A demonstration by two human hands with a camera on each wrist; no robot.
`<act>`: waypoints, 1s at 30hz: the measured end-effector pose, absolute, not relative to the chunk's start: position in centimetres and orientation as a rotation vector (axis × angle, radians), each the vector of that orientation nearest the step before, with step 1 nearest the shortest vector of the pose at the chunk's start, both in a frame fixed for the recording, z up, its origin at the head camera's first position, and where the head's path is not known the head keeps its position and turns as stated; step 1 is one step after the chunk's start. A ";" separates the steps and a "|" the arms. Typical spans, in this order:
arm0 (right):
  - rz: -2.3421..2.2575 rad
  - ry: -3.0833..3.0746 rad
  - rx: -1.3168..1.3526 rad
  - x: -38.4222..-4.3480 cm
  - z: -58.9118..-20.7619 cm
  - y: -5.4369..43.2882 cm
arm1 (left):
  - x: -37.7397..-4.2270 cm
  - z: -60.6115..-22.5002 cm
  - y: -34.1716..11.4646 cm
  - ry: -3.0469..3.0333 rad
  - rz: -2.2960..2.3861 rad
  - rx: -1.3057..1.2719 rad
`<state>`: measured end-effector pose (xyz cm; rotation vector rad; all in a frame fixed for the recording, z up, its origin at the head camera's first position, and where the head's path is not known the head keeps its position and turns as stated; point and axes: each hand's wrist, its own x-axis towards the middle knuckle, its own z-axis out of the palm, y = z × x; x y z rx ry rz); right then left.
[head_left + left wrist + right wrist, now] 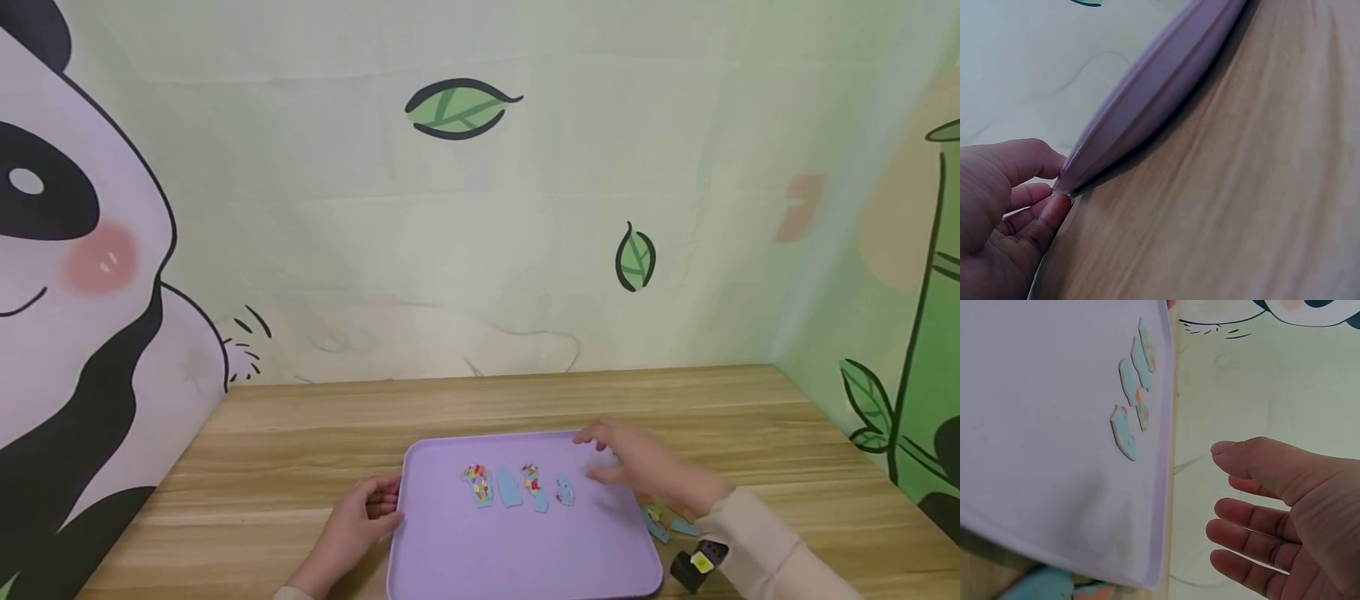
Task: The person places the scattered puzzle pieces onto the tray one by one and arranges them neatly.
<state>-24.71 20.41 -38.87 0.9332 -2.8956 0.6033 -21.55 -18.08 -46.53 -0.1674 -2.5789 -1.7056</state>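
A light purple tray [517, 550] lies on the wooden table. Four-sided and shallow, it bears several flat puzzle pieces, among them a plain blue piece [509, 487] and a colourful patterned piece [478, 485] set in a row. My left hand [363, 521] holds the tray's left rim; in the left wrist view its fingertips [1055, 209] meet the edge. Over the tray's far right part hovers my right hand [633, 458], fingers spread loosely, with nothing in them. In the right wrist view the right hand [1285, 512] is apart from the pieces [1124, 436].
More puzzle pieces [660, 521] lie on the table beyond the tray's right side, partly behind the right forearm. A black device with a yellow mark [699, 564] is at the right wrist. A wall cloth [337, 208] printed with a panda and leaves stands behind the table.
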 end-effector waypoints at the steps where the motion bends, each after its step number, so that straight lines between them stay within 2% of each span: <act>1: 0.598 -2.890 0.931 -24.6 -38.7 20.6 | -21.6 -46.5 -18.1 -2.580 -1.703 -0.168; 17: 0.607 -2.900 0.829 -23.7 -37.1 23.5 | -21.7 -46.4 -18.1 -2.592 -1.673 -0.186; 30: 0.511 -2.829 0.897 -22.5 -37.5 25.8 | -21.7 -46.5 -17.9 -2.590 -1.695 -0.175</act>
